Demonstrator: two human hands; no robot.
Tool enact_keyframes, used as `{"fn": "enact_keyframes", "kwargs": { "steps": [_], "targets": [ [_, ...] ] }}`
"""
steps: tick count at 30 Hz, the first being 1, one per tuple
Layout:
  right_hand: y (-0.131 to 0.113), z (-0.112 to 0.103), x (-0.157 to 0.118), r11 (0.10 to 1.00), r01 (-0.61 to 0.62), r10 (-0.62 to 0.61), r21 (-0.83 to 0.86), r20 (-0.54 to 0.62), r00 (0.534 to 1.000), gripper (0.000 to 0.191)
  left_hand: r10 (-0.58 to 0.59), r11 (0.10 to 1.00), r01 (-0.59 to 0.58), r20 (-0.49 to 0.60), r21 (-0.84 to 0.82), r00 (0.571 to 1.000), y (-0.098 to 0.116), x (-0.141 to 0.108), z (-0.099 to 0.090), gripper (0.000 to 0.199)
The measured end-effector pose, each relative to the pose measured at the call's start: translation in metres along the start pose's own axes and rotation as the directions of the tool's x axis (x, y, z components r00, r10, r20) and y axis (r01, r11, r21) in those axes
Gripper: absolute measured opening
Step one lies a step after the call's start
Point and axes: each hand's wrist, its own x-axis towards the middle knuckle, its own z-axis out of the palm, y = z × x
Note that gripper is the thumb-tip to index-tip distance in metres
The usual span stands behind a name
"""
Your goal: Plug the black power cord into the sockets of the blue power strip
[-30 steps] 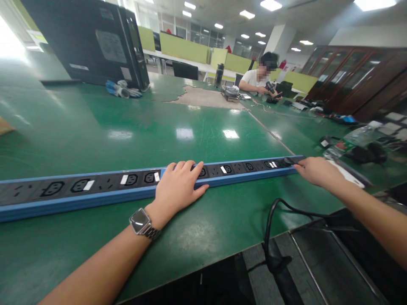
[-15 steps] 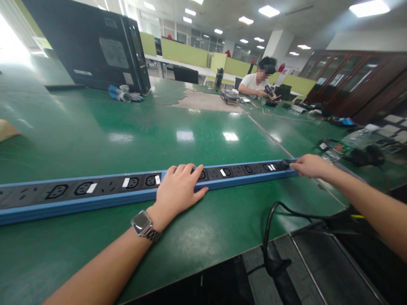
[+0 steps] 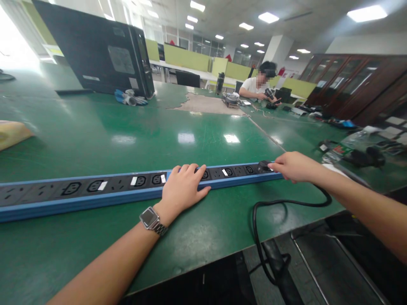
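A long blue power strip (image 3: 108, 198) with black sockets and small white labels lies across the green table. My left hand (image 3: 182, 182), with a watch (image 3: 150, 218) on the wrist, rests over its middle, fingers at the far edge and thumb along the near side. Toward the strip's right end, my right hand (image 3: 291, 166) is closed on a black plug (image 3: 263, 166) at the sockets. Whether the plug is seated cannot be made out. A black cable (image 3: 286, 202) runs from beneath the right hand, loops over the table and drops past the front edge.
A black computer case (image 3: 111, 59) stands at the back left, with gloves (image 3: 130, 97) beside it. A plastic bottle (image 3: 341, 148) lies on the right among dark items. Across the table sits another person (image 3: 254, 87) holding a dark object. A metal-framed chair (image 3: 313, 271) is below the front edge.
My right hand has moved left along the strip with the plug, away from the far right sockets. The cable has shifted with it. My left hand stays on the strip.
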Motion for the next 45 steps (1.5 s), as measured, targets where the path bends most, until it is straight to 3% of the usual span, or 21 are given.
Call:
{"fn": "enact_keyframes", "kwargs": {
  "steps": [5,13,18,23,27,32,36,39,41,43,45],
  "targets": [
    [-0.007,0.006,0.013,0.982,-0.062,0.050,-0.176,-0.069,0.996,0.049,0.002,1.000,-0.002,0.009,-0.001,1.000,-0.001,0.001,0.000,0.058],
    [-0.017,0.010,0.014,0.968,-0.110,0.100,-0.225,-0.056,0.993,0.050,-0.008,1.000,0.008,0.026,0.000,1.000,0.000,0.001,0.000,0.057],
    [-0.010,0.016,0.016,0.960,-0.161,0.142,-0.227,-0.098,0.985,0.050,-0.002,1.000,0.002,0.030,-0.002,1.000,-0.001,0.001,0.001,0.058],
    [0.002,0.020,0.020,0.983,-0.012,0.011,-0.184,-0.010,1.000,0.052,-0.012,1.000,0.012,0.034,-0.007,0.999,-0.001,0.001,0.001,0.058],
    [-0.004,0.021,0.019,0.976,-0.057,0.054,-0.211,-0.020,0.998,0.051,-0.008,1.000,0.008,0.034,0.000,0.999,-0.001,0.001,0.002,0.057],
    [-0.017,0.033,0.011,0.948,-0.001,-0.013,-0.318,-0.040,0.999,0.051,-0.001,1.000,0.001,0.044,-0.006,0.999,0.001,0.002,0.001,0.058],
    [-0.014,0.033,0.012,0.947,-0.014,-0.004,-0.320,-0.053,0.999,0.051,-0.113,0.992,0.114,-0.023,0.057,0.993,-0.003,0.000,-0.006,0.067],
    [-0.011,0.005,0.015,0.972,-0.022,0.016,-0.233,-0.029,0.999,0.047,-0.210,0.973,0.208,0.013,0.099,0.978,-0.014,-0.005,-0.011,0.073],
    [-0.020,-0.021,0.013,0.995,-0.059,0.048,-0.081,-0.132,0.990,0.046,-0.222,0.972,0.215,0.073,0.090,0.972,-0.021,-0.009,-0.013,0.071],
    [-0.041,-0.040,0.007,0.990,-0.036,0.068,0.136,-0.243,0.968,0.047,-0.221,0.973,0.215,0.078,0.083,0.972,-0.024,-0.012,-0.012,0.070],
    [-0.071,-0.044,-0.002,0.949,0.074,-0.010,0.306,-0.207,0.978,0.046,-0.218,0.973,0.213,0.049,0.088,0.975,-0.024,-0.013,-0.012,0.070]
  ]
}}
